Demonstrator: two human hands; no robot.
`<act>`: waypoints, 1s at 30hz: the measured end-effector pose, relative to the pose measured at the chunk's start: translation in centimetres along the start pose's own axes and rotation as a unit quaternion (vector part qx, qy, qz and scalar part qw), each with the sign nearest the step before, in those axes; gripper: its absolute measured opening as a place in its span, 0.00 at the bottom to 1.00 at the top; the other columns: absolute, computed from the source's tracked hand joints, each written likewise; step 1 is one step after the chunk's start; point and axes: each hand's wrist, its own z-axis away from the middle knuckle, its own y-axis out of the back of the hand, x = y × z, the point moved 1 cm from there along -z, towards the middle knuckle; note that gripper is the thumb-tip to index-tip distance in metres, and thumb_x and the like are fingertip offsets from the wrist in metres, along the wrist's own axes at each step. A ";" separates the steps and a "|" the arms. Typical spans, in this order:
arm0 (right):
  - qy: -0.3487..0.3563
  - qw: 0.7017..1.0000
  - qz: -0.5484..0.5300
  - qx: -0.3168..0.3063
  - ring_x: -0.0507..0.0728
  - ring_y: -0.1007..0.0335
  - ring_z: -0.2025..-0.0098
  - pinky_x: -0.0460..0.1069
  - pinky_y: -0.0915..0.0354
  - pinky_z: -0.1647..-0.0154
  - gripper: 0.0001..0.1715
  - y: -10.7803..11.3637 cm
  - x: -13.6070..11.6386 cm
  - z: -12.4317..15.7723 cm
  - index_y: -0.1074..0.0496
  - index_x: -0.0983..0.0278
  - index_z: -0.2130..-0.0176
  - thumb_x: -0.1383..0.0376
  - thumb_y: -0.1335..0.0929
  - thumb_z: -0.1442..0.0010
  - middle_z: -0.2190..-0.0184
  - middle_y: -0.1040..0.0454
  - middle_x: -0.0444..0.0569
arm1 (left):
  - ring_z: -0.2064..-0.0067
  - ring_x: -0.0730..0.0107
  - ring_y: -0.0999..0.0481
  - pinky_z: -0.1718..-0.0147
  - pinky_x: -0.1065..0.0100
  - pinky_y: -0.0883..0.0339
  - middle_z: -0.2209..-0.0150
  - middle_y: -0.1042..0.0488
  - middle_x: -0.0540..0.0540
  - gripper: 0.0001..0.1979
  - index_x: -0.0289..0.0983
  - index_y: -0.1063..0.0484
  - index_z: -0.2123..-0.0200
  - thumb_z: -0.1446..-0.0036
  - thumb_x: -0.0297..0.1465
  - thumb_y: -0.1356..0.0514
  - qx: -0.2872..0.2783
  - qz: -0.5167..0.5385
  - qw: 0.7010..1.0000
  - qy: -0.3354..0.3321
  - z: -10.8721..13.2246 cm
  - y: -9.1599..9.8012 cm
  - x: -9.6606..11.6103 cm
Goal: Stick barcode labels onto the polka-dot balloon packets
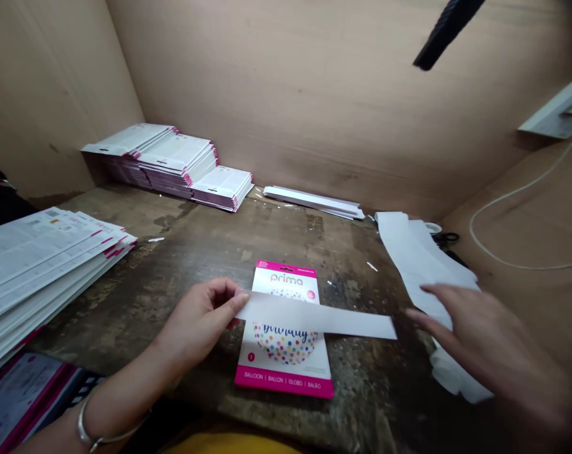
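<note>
My left hand (198, 321) pinches the end of a long white paper strip (328, 317) between thumb and fingers. The strip lies across the middle of a pink-edged Prima balloon package (283, 369) with a polka-dot balloon print, hiding part of its printed front. My right hand (479, 343) hovers open at the right, holding nothing, its fingertips over a loose pile of similar white strips (420, 265). Part of that pile lies beneath the hand.
Stacks of pink-edged packages stand at the back (163, 162) and at the left (40, 271) of the worn wooden table (229, 243). Black scissors (445, 238) lie behind the strips. Cardboard walls (286, 82) enclose the table, and a white cable (513, 214) runs along the right.
</note>
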 end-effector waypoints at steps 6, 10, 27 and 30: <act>0.128 0.957 -0.256 -0.059 0.58 0.33 0.51 0.52 0.36 0.53 0.14 -1.7 -12.8 -0.2 0.32 0.59 0.55 0.59 0.41 0.35 0.56 0.27 0.48 | 0.74 0.75 0.33 0.76 0.75 0.39 0.76 0.32 0.53 0.09 0.35 0.32 0.73 0.45 0.35 0.42 -0.096 0.023 0.994 -0.036 0.2 -3.3 1.5; 0.010 0.912 -0.382 -0.153 0.52 0.36 0.73 0.45 0.40 0.73 0.15 -4.8 -14.4 -0.7 0.34 0.62 0.70 0.58 0.41 0.35 0.75 0.31 0.42 | 0.63 0.67 0.27 0.64 0.67 0.33 0.64 0.25 0.46 0.10 0.36 0.30 0.59 0.40 0.34 0.45 -0.010 -0.134 0.980 -0.148 0.7 -2.7 0.8; 0.060 0.943 -0.224 -0.238 0.52 0.37 0.75 0.46 0.47 0.74 0.13 -8.8 -15.8 -3.3 0.29 0.63 0.73 0.63 0.37 0.41 0.76 0.28 0.45 | 0.54 0.60 0.27 0.49 0.58 0.43 0.53 0.25 0.41 0.14 0.32 0.29 0.53 0.38 0.26 0.50 -0.059 -0.574 0.706 -0.410 3.6 -3.8 -3.7; 0.068 0.947 -0.203 -0.239 0.52 0.38 0.75 0.46 0.48 0.75 0.14 -8.8 -16.1 -3.2 0.29 0.63 0.74 0.62 0.38 0.40 0.77 0.29 0.45 | 0.54 0.59 0.28 0.49 0.57 0.42 0.54 0.25 0.41 0.13 0.33 0.29 0.53 0.38 0.26 0.49 -0.087 -0.569 0.725 -0.379 3.6 -3.7 -3.7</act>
